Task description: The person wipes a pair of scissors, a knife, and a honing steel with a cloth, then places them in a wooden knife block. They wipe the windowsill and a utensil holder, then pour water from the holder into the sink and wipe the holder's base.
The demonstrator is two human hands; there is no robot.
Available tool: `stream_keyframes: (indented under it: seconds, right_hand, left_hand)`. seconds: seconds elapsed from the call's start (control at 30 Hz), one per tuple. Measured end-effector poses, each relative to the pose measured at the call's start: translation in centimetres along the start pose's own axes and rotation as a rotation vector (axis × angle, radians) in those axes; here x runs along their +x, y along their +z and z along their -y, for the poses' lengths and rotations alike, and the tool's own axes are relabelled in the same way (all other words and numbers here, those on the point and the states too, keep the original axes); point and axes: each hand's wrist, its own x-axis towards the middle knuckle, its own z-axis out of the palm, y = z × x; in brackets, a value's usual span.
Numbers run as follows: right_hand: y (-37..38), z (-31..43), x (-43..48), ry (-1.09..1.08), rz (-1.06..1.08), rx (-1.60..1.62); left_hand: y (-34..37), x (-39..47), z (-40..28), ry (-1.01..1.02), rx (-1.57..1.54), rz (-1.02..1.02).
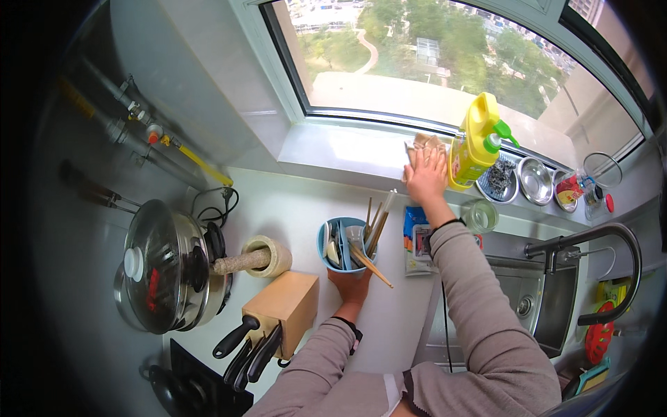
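Note:
My left hand (350, 285) grips the near side of a light blue utensil holder (321, 249) over the white counter. Wooden chopsticks (374, 266) lean out of it on the right, and several spoons or other utensils (331, 250) stand in its left part. On the windowsill, my right hand (427, 174) presses on a crumpled tan cloth (428, 143). Some of the cloth is hidden under the fingers. Just to the right of that hand stands a yellow jug of dish soap (471, 146) with a green pump.
Left of the holder are a stone mortar (281, 258) with its pestle, a wooden knife block (284, 302) and a lidded steamer pot (161, 271). A blue packet (415, 215) and a glass jar (480, 216) lie near my right forearm. The sink (513, 279) has a dark faucet (628, 250).

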Motion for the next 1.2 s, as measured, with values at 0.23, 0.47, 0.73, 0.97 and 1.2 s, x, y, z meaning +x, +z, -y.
stream_keyframes:
  seconds: [0.23,0.47,0.73,0.97,1.2]
  right_hand:
    - [0.7,3.1,4.0,-0.162,0.069,0.03]
    - [0.3,4.5,2.3,-0.531,0.142,0.158]
    - [-2.1,-0.5,1.1,-0.075,0.046,-0.025]
    - [-0.2,5.4,3.0,-0.465,0.159,-0.004]
    - [-1.0,3.3,0.6,-0.829,-0.008,0.361]
  left_hand:
    - [-0.5,0.1,-1.0,0.043,0.085,0.067]
    - [-0.8,0.3,-1.5,0.096,0.126,0.106]
    - [-0.6,0.1,-1.1,0.056,0.122,0.127]
    - [-0.7,0.4,-1.5,0.125,0.141,0.104]
    - [-0.4,0.5,-1.4,0.176,0.123,0.041]
